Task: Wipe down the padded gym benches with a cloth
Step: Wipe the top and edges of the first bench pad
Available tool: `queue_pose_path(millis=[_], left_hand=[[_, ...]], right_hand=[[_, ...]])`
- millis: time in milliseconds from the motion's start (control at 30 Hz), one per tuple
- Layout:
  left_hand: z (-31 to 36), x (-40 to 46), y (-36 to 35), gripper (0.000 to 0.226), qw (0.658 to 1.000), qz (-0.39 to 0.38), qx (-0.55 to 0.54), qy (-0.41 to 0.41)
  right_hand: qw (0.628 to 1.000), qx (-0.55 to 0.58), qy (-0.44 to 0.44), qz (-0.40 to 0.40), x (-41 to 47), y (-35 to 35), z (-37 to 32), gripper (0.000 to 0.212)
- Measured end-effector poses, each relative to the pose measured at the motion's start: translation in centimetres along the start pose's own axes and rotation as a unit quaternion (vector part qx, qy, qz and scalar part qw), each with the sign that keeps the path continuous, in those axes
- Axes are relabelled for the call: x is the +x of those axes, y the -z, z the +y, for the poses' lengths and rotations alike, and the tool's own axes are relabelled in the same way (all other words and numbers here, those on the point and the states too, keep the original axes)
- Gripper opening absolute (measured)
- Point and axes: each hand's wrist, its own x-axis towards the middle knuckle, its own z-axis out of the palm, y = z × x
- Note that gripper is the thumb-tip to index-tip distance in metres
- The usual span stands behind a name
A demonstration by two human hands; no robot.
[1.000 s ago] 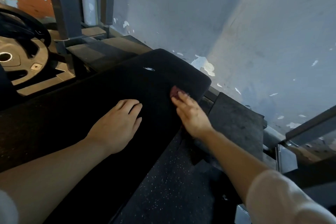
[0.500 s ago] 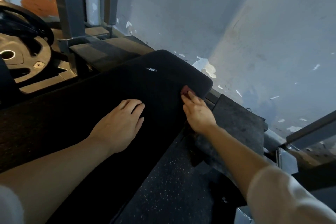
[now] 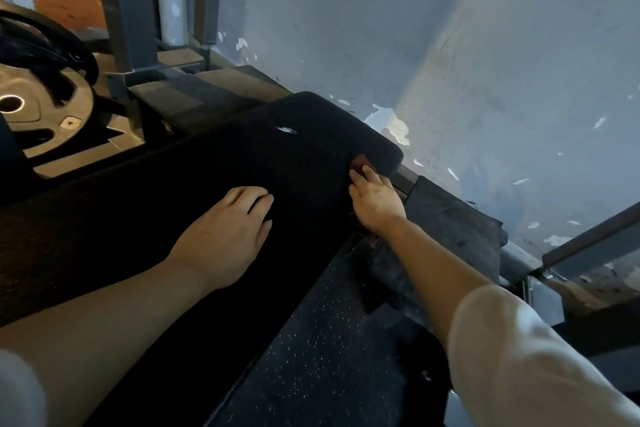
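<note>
Head view, looking down along a black padded bench (image 3: 207, 184) that runs diagonally from lower left to its rounded far end near the wall (image 3: 450, 45).

Left hand (image 3: 225, 232) lies palm-down on the top of the pad, fingers (image 3: 249, 196) straight and slightly spread, holding nothing. Broad bare pad surface lies to its left and ahead of it, up to a small pale scuff (image 3: 285, 130) near the far end.

Right hand (image 3: 375, 203) sits at the pad's right edge, close to the far corner. Its fingers press a reddish cloth (image 3: 360, 163) against the side of the pad; only a small patch of cloth shows past the fingertips, with another bit below the palm (grip itself hidden, so whether the fingers curl round the cloth cannot be told). The forearm crosses a grey mat (image 3: 450, 229) beside the bench.

Right of the bench: speckled dark floor (image 3: 311, 357), then the mat, then a narrow strip before the peeling blue-grey wall. Little room remains between the pad's far corner and the wall.

Left background: a weight plate (image 3: 45, 107) and grey steel frame uprights (image 3: 131, 10), well apart from both hands.
</note>
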Motion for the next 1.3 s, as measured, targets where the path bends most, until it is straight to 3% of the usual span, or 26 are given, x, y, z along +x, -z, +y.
queue_pose_path(millis=[100, 267, 433, 500, 533, 633, 767, 867, 933, 1000, 1067, 1200, 1300], left_hand=[[-0.1, 0.0, -0.1, 0.048, 1.000, 0.005, -0.003, -0.002], [0.1, -0.2, 0.0, 0.051, 1.000, 0.014, 0.005, 0.002], [0.2, -0.4, 0.4, 0.051, 1.000, 0.012, 0.002, 0.007], [0.2, -0.2, 0.4, 0.050, 1.000, 0.012, -0.001, 0.005], [0.3, -0.2, 0.4, 0.049, 1.000, 0.011, -0.004, 0.005], [0.4, -0.1, 0.4, 0.048, 1.000, 0.014, -0.007, 0.010], [0.4, -0.2, 0.4, 0.049, 1.000, 0.010, -0.006, 0.014], [0.2, 0.0, 0.4, 0.050, 1.000, 0.010, -0.005, 0.010], [0.3, 0.1, 0.5, 0.050, 1.000, 0.009, -0.009, 0.010], [0.2, 0.1, 0.4, 0.050, 1.000, 0.008, -0.013, 0.011], [0.1, 0.1, 0.2, 0.050, 1.000, 0.007, -0.010, 0.009], [0.1, 0.0, 0.1, 0.049, 1.000, 0.011, -0.009, 0.014], [0.3, 0.0, 0.2, 0.050, 1.000, 0.004, -0.012, 0.014]], right_hand=[[1.000, 0.004, -0.023, 0.021, 0.0, -0.6, -1.1, 0.048], [0.993, -0.043, 0.073, 0.082, -5.2, -2.6, -1.8, 0.047], [0.974, 0.100, 0.158, 0.127, -7.9, -1.2, -2.0, 0.052], [0.970, 0.083, 0.149, 0.174, -7.1, -0.4, -2.3, 0.057], [0.974, 0.066, 0.133, 0.170, -6.5, -0.1, -2.6, 0.060], [0.980, 0.127, 0.143, 0.049, -5.6, -0.4, -3.9, 0.055], [0.971, 0.042, 0.230, 0.056, -5.3, -2.9, -3.0, 0.039], [0.986, 0.043, 0.142, 0.074, -1.3, -2.7, -0.1, 0.040], [0.995, 0.070, 0.035, 0.055, 0.9, -1.8, 1.4, 0.042], [0.996, 0.078, -0.006, 0.043, 1.5, -1.4, 1.4, 0.047], [0.995, 0.077, 0.022, 0.052, -0.1, -1.6, -0.2, 0.050], [0.982, 0.064, 0.165, 0.067, -4.5, -3.0, -1.7, 0.046], [0.985, 0.068, 0.141, 0.067, -2.4, -2.6, -0.4, 0.044]])
